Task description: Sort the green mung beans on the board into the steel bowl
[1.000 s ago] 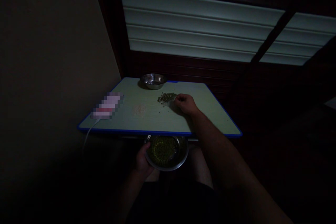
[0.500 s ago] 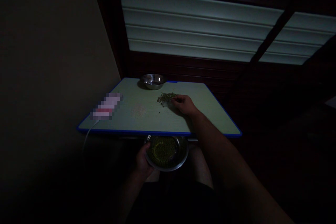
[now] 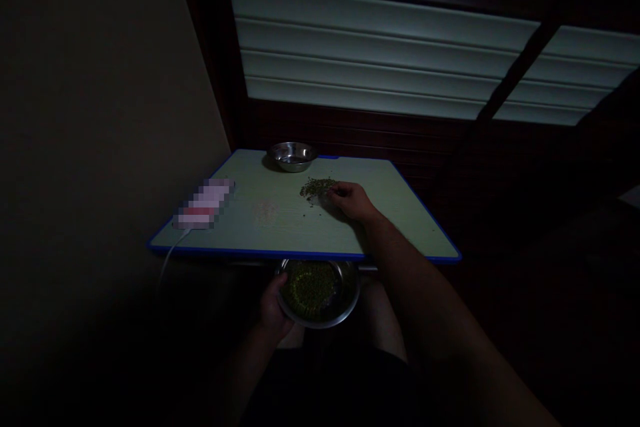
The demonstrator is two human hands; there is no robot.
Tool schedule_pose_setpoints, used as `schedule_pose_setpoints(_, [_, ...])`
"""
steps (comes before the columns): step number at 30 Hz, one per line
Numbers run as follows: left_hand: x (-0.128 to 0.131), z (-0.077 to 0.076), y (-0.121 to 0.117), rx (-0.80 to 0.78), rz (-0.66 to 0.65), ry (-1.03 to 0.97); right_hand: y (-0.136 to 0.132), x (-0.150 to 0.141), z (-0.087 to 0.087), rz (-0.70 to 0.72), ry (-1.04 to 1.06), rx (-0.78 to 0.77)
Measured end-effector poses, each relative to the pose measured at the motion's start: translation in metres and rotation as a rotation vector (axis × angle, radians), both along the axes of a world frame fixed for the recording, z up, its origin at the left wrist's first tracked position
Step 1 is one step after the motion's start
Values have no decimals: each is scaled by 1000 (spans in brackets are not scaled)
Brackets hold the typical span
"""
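My left hand (image 3: pixel 274 303) grips the left rim of a metal bowl (image 3: pixel 345 312), thumb over the edge. The bowl sits just under the table's front edge, above my lap, and holds many small green beans (image 3: pixel 311 287). On the table, my right hand (image 3: pixel 350 200) is at the right side of a small pile of green beans (image 3: pixel 316 188). Its thumb and fingertips are pinched together; whatever is between them is too small and dark to make out.
The pale green table (image 3: pixel 240 230) has a blue rim. A second metal bowl (image 3: pixel 292 159) stands at its back edge. A blurred phone (image 3: pixel 204 203) with a white cable (image 3: pixel 170 257) lies at the left. Pale specks (image 3: pixel 265 212) lie left of the pile. A wall (image 3: pixel 110 80) borders the left.
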State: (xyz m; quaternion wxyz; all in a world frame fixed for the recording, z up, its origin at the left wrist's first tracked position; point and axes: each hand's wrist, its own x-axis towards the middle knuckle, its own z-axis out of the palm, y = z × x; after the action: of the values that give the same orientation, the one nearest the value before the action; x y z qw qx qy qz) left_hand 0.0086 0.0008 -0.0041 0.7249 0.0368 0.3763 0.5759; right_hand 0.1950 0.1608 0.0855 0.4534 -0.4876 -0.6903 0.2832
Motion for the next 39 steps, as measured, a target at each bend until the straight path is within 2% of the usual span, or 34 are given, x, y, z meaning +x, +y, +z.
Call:
schedule_pose_setpoints(18, [0,-2,0,28,17,-22,1,1,0,13,15,-20])
schedule_pose_setpoints(28, [2,4,0,-28,41,4,-3,-1,3,55,39,-63])
schedule_pose_setpoints(39, [0,-2,0,13,20,-28,-1,-3,1,10,40,-16])
